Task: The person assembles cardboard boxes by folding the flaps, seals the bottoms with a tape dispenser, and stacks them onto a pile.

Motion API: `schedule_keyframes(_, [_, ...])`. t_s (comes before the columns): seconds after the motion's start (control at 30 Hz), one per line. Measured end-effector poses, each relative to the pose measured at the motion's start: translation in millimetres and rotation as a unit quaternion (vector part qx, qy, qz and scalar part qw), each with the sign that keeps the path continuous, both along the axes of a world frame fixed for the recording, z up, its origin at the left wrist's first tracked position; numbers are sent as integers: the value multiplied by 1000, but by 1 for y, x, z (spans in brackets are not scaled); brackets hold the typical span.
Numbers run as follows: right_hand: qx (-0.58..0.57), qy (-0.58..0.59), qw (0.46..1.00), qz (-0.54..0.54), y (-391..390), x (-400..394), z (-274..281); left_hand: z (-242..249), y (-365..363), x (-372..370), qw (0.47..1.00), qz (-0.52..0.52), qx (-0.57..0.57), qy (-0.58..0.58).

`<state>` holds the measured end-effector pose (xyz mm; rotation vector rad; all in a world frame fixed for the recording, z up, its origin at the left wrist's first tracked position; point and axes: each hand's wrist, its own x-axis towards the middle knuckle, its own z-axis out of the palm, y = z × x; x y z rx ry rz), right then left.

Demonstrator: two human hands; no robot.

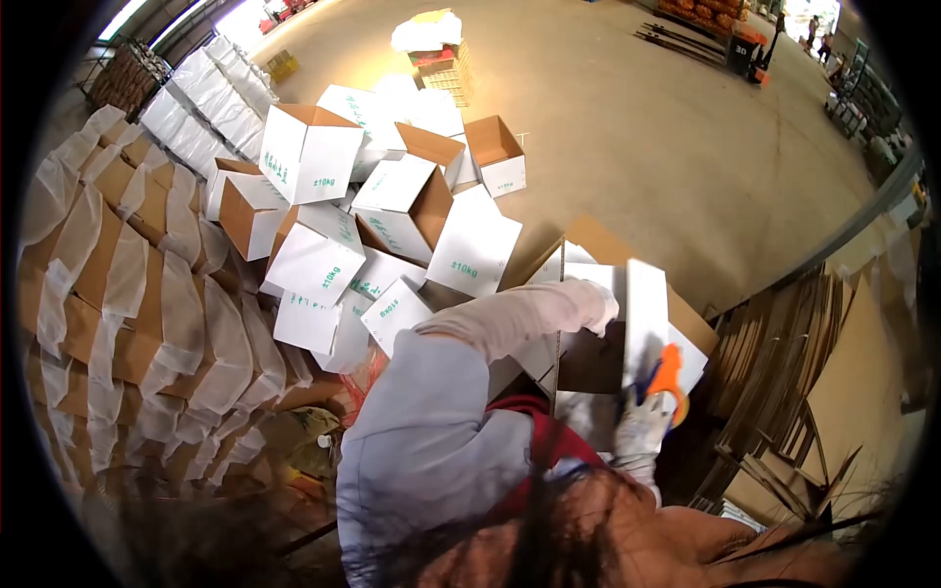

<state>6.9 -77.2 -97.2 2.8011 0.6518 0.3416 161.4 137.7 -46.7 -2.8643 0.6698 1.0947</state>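
A white cardboard box [645, 314] with brown inner faces stands in front of me, its flaps raised around a dark opening. My left hand [591, 306], in a pale glove, reaches across the top of this box with its fingers pointing down by the opening. How its fingers are set is not clear. Low at the box's near right side, my gloved right hand [640, 427] is closed around an orange tape dispenser [668, 372]. The dispenser lies against the white side flap, and a yellowish roll shows at its right edge.
Opened white boxes [319, 260] with green print lie heaped ahead to the left. Brown cartons with translucent liners [147, 304] are stacked at far left. Flattened cardboard [784, 353] leans at right. Farther off are a yellow crate [446, 73] and an orange pallet truck [747, 49].
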Motion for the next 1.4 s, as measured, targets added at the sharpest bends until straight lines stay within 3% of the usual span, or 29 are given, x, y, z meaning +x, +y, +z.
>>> schedule_keyframes(0.03, [66, 29, 997, 5, -1, -5, -26, 10, 8, -1, 999, 33, -11, -27])
schedule_keyframes(0.07, [109, 43, 992, -43, -7, -9, -34, 13, 22, -5, 970, -10, -7, -241])
schedule_keyframes(0.1, [154, 57, 982, -90, -11, -10, -42, 22, 42, -2, 953, 74, -49, -290])
schedule_keyframes(0.13, [197, 23, 978, -63, -23, -3, -46, 28, 56, 1, 927, 157, -90, -330])
schedule_keyframes(0.17, [180, -26, 983, -28, -27, 2, -36, -10, 61, 10, 888, 256, -124, -362])
schedule_keyframes(0.23, [175, 64, 980, -64, -22, 6, -23, -35, 46, 30, 870, 250, -262, -334])
schedule_keyframes(0.3, [173, 64, 981, -65, -27, 10, -30, -41, 12, 45, 864, 242, -245, -366])
schedule_keyframes(0.4, [213, 49, 975, -41, -21, 10, -31, -71, -18, 59, 886, 244, -245, -309])
schedule_keyframes(0.47, [250, 41, 967, -24, -28, 6, -23, -79, -32, 59, 929, 199, -73, -303])
schedule_keyframes(0.5, [259, 52, 964, -38, -31, 9, -24, -73, -34, 66, 947, 203, -49, -243])
schedule_keyframes(0.57, [452, 128, 875, -117, -30, 12, 1, -99, -23, 88, 941, 204, -114, -246])
schedule_keyframes(0.63, [584, 200, 778, -113, -27, 13, 35, -84, -17, 88, 940, 220, -140, -219])
schedule_keyframes(0.7, [720, 239, 646, -84, -13, 0, 37, -81, -17, 95, 935, 219, -150, -235])
schedule_keyframes(0.73, [755, 254, 600, -75, -8, -7, 9, -82, -18, 100, 942, 219, -140, -212])
schedule_keyframes(0.77, [719, 305, 617, -92, 6, -5, 8, -82, -16, 105, 947, 221, -133, -190])
schedule_keyframes(0.83, [716, 345, 600, -89, 16, -6, -36, -93, -14, 117, 944, 233, -145, -185])
schedule_keyframes(0.9, [708, 336, 619, -50, 6, -2, -49, -91, -6, 125, 922, 295, -189, -164])
schedule_keyframes(0.93, [730, 358, 580, -58, 7, -8, -47, -88, 3, 114, 925, 293, -185, -157])
schedule_keyframes(0.97, [749, 371, 544, -65, 5, -10, -44, -78, 10, 103, 892, 262, -291, -227])
schedule_keyframes(1.0, [742, 343, 574, -52, 8, -9, -40, -65, 18, 98, 839, 227, -392, -301])
schedule_keyframes(1.03, [684, 333, 648, -30, 7, -4, -25, -58, 21, 88, 849, 274, -423, -157])
schedule_keyframes(1.07, [706, 349, 614, -44, 6, -9, -32, -56, 24, 73, 840, 316, -441, -4])
schedule_keyframes(1.1, [728, 363, 578, -55, 6, -11, -40, -66, 31, 62, 787, 347, -470, 197])
schedule_keyframes(1.13, [731, 364, 575, -55, 7, -12, -40, -49, 29, 55, 780, 339, -381, 364])
schedule_keyframes(1.17, [720, 358, 593, -49, 6, -11, -38, -33, 26, 38, 851, 235, -353, 309])
schedule_keyframes(1.27, [694, 367, 617, -55, -1, -15, -41, -53, 18, 24, 879, 158, -335, 299])
schedule_keyframes(1.33, [679, 382, 624, -62, -8, -16, -46, -61, 19, 24, 906, -5, -409, 106])
schedule_keyframes(1.37, [685, 385, 618, -37, -10, -16, -48, -59, 20, 23, 906, -3, -410, 104])
schedule_keyframes(1.4, [692, 387, 610, -12, -11, -16, -49, -56, 21, 20, 866, 133, -424, 227])
